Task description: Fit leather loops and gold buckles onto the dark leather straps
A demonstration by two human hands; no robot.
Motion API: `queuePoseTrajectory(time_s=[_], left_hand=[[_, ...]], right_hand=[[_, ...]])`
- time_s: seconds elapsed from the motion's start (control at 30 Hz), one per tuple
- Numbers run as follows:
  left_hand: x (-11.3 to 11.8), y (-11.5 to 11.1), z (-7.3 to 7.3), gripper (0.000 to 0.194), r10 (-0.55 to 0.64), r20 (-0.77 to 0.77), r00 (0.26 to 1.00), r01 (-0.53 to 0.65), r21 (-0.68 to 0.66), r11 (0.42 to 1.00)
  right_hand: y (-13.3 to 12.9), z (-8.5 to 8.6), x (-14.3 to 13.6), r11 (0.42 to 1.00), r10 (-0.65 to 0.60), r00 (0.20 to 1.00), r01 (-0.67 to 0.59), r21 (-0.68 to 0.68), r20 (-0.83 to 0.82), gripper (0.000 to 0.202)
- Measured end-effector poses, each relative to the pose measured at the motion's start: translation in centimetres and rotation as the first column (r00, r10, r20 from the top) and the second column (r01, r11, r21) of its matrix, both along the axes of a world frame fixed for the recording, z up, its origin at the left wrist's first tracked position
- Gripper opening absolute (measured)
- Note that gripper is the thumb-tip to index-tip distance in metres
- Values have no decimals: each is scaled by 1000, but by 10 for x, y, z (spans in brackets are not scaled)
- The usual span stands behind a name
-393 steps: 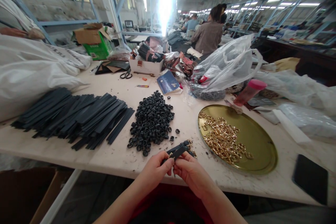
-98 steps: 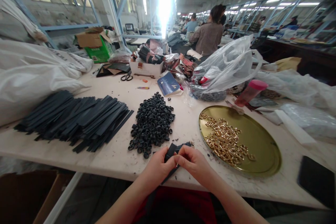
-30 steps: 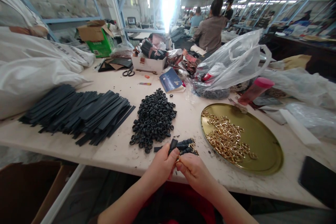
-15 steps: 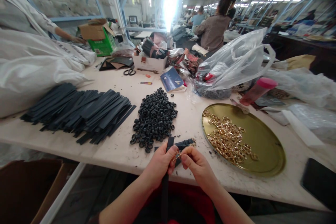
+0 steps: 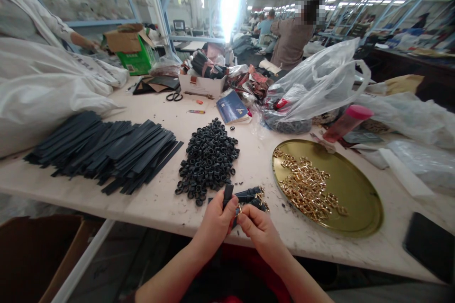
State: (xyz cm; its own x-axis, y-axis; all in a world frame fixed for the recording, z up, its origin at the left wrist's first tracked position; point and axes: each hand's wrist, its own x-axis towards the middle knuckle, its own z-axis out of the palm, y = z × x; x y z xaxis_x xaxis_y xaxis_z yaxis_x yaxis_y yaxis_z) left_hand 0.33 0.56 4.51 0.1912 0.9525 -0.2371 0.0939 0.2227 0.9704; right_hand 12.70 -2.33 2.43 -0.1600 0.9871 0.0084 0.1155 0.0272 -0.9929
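Observation:
Near the table's front edge, my left hand (image 5: 215, 218) is closed around a dark strap (image 5: 228, 193), whose upper end sticks up past the thumb. My right hand (image 5: 259, 227) pinches a small gold buckle (image 5: 239, 209) against the strap; fingers hide much of it. Behind the hands lie several straps fitted with gold buckles (image 5: 254, 193). A heap of black strap loops (image 5: 209, 158) sits just beyond. Flat dark strips (image 5: 117, 151) are piled on the left. To the right, a round gold tray (image 5: 366, 199) carries many loose gold buckles (image 5: 309, 189).
A black phone-like slab (image 5: 430, 246) lies at the right edge. Farther back are scissors (image 5: 174, 96), a blue booklet (image 5: 232, 107), a white box (image 5: 202, 86), a clear plastic bag (image 5: 320, 85) and a pink-lidded container (image 5: 346, 123). A white sack (image 5: 46, 99) bulges at left; people work behind.
My right hand has moved slightly left and down, closer to my left hand. The strap's upper end is tilted differently, and its hanging lower part is now less visible.

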Motion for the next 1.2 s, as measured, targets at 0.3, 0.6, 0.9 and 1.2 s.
queuePoseTrajectory(time_s=[0.3,0.6,0.9,1.2], left_hand=[[0,3,1,28,-145,85,986,152,-91,984],[0,5,-3,27,-66,-12,998,66,10,998],[-13,7,-8,23,-45,-607,793,316,346,883],[-9,3,-8,24,-211,-443,871,315,175,933]], right_hand=[[-2,7,0,982,61,990,-82,169,127,27],[0,-1,-2,1000,25,999,-24,18,-45,29],[-2,3,5,964,31,991,-64,-259,-132,35],[3,-12,8,979,-101,979,66,-191,-177,31]])
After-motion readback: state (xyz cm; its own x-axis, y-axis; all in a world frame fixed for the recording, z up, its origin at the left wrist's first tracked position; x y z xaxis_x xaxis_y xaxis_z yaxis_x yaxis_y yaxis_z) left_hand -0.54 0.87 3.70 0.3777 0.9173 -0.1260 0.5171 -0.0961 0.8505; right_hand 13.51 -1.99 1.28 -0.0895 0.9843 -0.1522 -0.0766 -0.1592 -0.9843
